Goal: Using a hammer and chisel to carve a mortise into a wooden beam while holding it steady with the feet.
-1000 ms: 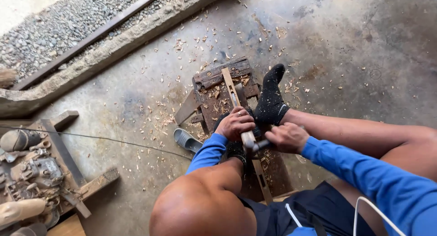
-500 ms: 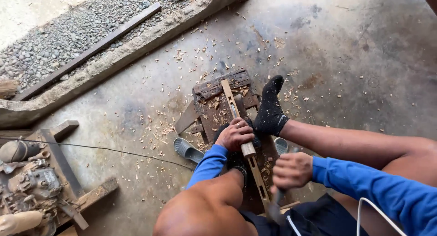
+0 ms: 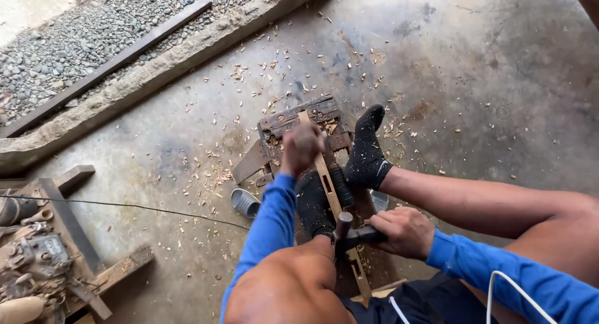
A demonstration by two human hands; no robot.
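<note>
since half a second ago the left hand (image 3: 302, 144) has slid forward along the wood strip (image 3: 325, 177) toward its far end, while the right hand (image 3: 404, 230) has stayed near the body with the hammer (image 3: 350, 233).

left hand: fingers closed around the strip, clamped on it where it crosses the dark wooden block (image 3: 298, 121). right hand: wrapped tight on the hammer handle, head pointing left, just above the strip's near stretch.

the strip runs from under the right hand away to just beyond the left hand; both socked feet (image 3: 367, 154) pin it, one either side, between the hands.

step, by judgement: steadying and repositioning the strip between blows, mortise work likely, since a slot shows in the strip. next move would call for a firm hold ahead and a clear swing path behind it.

around: a grey sandal (image 3: 244, 203) left of the left forearm, wood chips (image 3: 262, 74) scattered beyond the block, a thin cord (image 3: 125, 204) far left. the feet sit close to the hammer's line; that is the main obstruction.
</note>
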